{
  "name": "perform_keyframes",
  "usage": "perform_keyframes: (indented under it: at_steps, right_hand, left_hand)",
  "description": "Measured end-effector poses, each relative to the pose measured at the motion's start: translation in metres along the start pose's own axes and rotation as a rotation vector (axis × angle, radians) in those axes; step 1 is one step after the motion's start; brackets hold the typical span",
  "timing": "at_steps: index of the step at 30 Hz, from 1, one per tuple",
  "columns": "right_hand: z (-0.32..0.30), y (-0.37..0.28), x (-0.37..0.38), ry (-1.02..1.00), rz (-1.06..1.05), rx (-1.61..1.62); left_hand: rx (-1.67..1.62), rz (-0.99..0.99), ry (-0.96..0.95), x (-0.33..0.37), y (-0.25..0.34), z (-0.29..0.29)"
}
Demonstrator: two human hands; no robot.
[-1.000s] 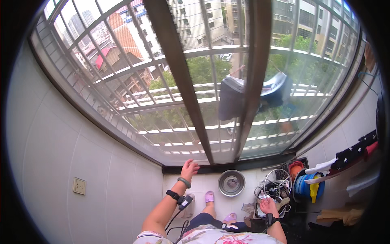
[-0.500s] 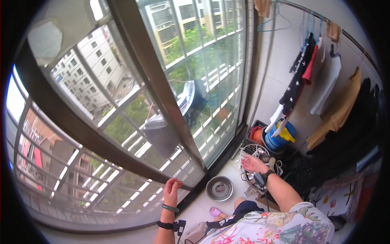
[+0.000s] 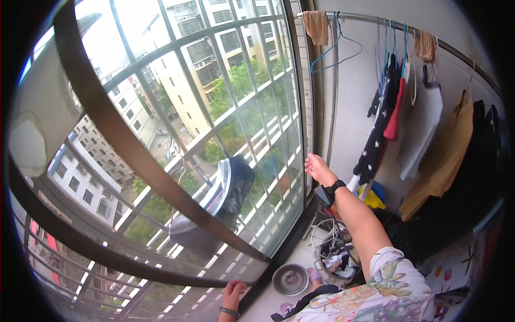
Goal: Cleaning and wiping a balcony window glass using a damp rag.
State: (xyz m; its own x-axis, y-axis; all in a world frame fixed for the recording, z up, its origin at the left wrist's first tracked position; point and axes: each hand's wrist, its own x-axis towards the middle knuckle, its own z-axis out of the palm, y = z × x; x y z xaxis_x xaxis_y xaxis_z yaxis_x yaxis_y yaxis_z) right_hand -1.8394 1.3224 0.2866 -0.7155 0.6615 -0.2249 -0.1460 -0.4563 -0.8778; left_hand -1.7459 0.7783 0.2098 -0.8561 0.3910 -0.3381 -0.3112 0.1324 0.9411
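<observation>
My right hand (image 3: 318, 168) is stretched forward at the far side of the glass window (image 3: 268, 177), close to its dark upright frame (image 3: 316, 107). Its fingers curve loosely and nothing shows in them; whether they touch the frame I cannot tell. Low on the left, my left hand (image 3: 233, 295) hovers by the bottom rail of the mesh screen (image 3: 198, 279), fingers apart and slightly bent, holding nothing visible. A dark bangle circles the left wrist. A strap with a small grey device (image 3: 324, 194) sits on my right wrist.
A metal basin (image 3: 290, 279) stands on the floor by the window. Beside it is a wire basket (image 3: 335, 252) of mixed items. A blue hanger (image 3: 337, 53) and several garments, including a tan shirt (image 3: 442, 166), hang from a metal rail (image 3: 370, 21) at right.
My right hand has moved up and forward, away from above the basket to the window frame. My left hand sits lower in view. The view has tilted up, showing more of the rail.
</observation>
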Motion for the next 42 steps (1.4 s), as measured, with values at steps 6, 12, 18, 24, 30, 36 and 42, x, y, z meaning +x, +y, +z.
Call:
perform_keyframes:
  at_steps: [6,12,18,24,30,36,42]
  right_hand:
    - [-0.019,-0.082,0.149,0.105,-0.217,-0.041]
    - [0.022,-0.133,0.207,0.292,-0.727,-0.320]
    - [0.041,-0.153,0.235,0.118,-0.500,-0.199]
    - [0.039,-0.138,0.244,0.157,-0.517,-0.128]
    - [0.048,-0.137,0.223,0.192,-0.580,-0.143]
    - [0.059,-0.119,0.192,0.201,-0.664,-0.262]
    - [0.076,-0.096,0.162,0.223,-0.620,-0.393]
  left_hand:
    - [-0.014,-0.052,-0.079,0.018,0.013,0.029]
    - [-0.033,-0.167,0.142,0.015,0.023,0.045]
    - [-0.046,-0.272,0.244,0.012,0.036,0.059]
    - [-0.093,-0.326,0.237,0.014,0.027,0.058]
    - [-0.076,-0.309,0.198,0.009,0.007,0.042]
    - [-0.123,-0.322,0.162,0.001,-0.011,0.020]
    - [-0.170,-0.378,0.198,0.003,-0.013,0.014]
